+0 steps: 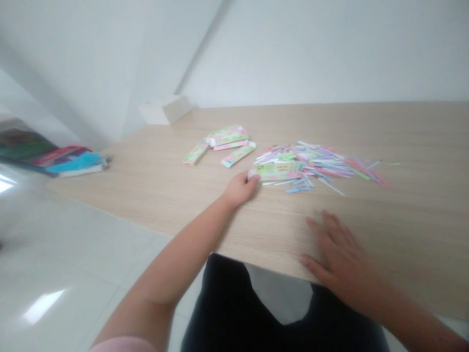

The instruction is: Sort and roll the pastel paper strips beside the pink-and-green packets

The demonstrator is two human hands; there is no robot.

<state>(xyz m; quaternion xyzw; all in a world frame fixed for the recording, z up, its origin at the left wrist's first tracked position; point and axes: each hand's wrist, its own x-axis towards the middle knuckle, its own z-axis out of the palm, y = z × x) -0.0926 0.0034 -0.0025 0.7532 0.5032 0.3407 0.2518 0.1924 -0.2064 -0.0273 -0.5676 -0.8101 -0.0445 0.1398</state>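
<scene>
My left hand (239, 189) grips the left end of a green printed paper slip (279, 171) marked with a 5. That slip lies on the near edge of a loose heap of thin pink, green, blue and white paper strips (322, 166). My right hand (340, 259) rests flat on the wooden tabletop (403, 230) with its fingers spread, nearer the table's front edge and touching no paper. Beyond my left hand lie several green-and-pink printed paper bundles (227, 139).
A white box (164, 110) stands against the wall at the table's far corner. A pile of colourful books or magazines (62, 161) sits beyond the table's left edge. A glossy tiled floor (73, 244) lies below that edge, and my dark-clothed lap (234, 303) is under the front edge.
</scene>
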